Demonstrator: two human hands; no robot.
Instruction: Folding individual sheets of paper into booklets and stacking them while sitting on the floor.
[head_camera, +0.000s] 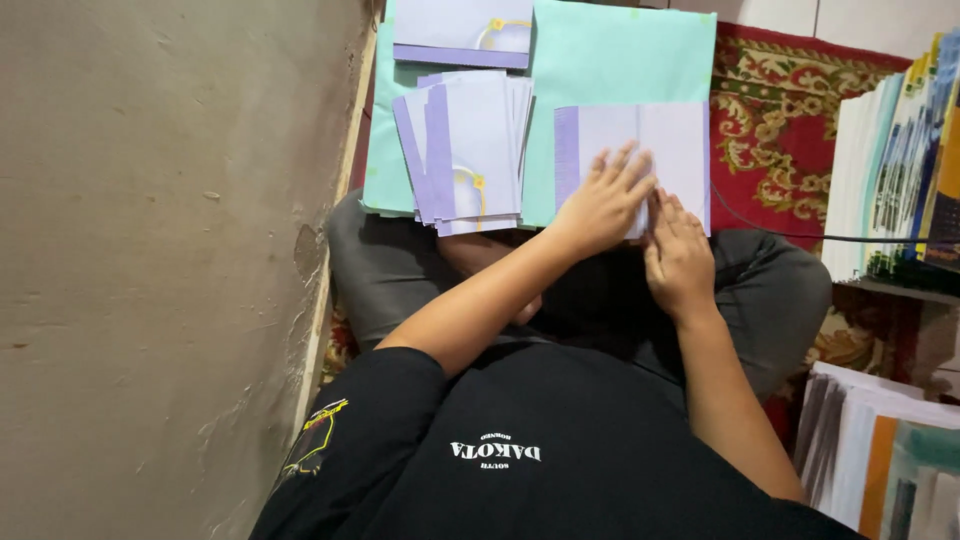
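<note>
In the head view, a pale lilac paper sheet with a darker purple stripe on its left edge (640, 150) lies flat on a mint-green paper sheet (620, 70), at its lower right part. The left hand (603, 205) rests palm down on the lower middle of the lilac sheet; its fingers (628, 165) are stretched and a little spread, pressing on the paper and not clamped on anything. The right hand (680, 255) is just to the right of the left hand and touches it; its fingers (668, 212) are close together, and their tips lie on the lower edge of the same lilac sheet. So the sheet is under the fingertips of both hands, and most of it stays above them.

To the left of the lilac sheet, near but apart, lies a loose pile of similar lilac sheets with purple stripes (465, 150). To the right of it a red patterned carpet (780, 110) shows, and further right a stack of printed paper (895, 170).
</note>
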